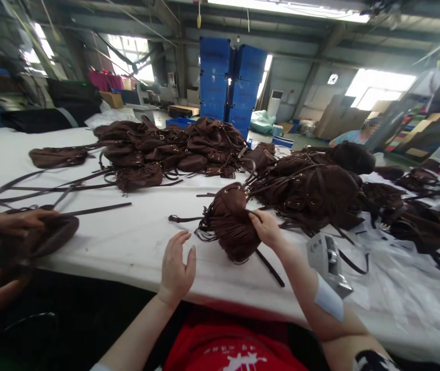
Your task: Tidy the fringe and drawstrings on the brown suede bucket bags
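Note:
In front of me a dark brown fringed bag (pixel 230 226) rests on the white-covered table (pixel 127 252), its straps trailing to both sides. My right hand (pixel 265 226) grips the bag's right edge, fingers closed over the material. Just left of the bag, above the table's front edge, my left hand (pixel 178 265) is raised with its fingers apart and nothing in it. A grey tape dispenser-like device (pixel 326 257) stands beside my right forearm, and I cannot make out its exact kind.
Brown bags (pixel 204 139) are heaped at the back, with another heap (pixel 308 190) on the right. Clear plastic bags (pixel 401 273) lie at front right. At left, a co-worker's hands (pixel 17 221) handle another brown bag (pixel 55 234). Blue bins (pixel 216 77) are stacked beyond the table.

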Tool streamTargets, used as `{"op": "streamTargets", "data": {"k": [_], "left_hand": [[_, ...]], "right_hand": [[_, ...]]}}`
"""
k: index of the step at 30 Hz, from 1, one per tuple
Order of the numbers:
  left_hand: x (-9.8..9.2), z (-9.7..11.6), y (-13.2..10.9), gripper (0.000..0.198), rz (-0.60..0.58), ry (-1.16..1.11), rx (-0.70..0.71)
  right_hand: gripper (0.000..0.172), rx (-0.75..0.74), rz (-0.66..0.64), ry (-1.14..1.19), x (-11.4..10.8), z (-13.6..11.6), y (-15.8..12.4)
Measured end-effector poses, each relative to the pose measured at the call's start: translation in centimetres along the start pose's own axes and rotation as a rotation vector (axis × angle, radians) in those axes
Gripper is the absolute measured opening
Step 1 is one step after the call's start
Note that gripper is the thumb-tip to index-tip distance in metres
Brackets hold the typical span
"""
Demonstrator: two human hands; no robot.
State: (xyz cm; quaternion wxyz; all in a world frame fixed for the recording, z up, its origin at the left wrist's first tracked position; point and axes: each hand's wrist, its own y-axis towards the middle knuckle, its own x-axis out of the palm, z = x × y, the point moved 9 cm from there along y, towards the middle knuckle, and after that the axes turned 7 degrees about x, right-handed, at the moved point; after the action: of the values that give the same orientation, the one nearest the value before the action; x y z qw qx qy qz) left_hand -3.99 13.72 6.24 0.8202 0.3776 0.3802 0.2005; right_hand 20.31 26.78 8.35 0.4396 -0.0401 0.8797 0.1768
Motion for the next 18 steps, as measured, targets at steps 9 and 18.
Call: {"op": "streamTargets", "data": {"k": [9, 18], "left_hand": [[9.4, 3.2, 1.7, 0.049, -0.441, 0.03, 0.228], [17.8, 0.6, 0.9, 0.042, -0.767, 0.129, 0.247]], "right_hand": [[0.032, 0.148, -0.274, -0.179, 5.1, 2.6, 1.0], [0.047, 0.238, -0.177, -0.489, 5.7, -3.8, 1.6]]}}
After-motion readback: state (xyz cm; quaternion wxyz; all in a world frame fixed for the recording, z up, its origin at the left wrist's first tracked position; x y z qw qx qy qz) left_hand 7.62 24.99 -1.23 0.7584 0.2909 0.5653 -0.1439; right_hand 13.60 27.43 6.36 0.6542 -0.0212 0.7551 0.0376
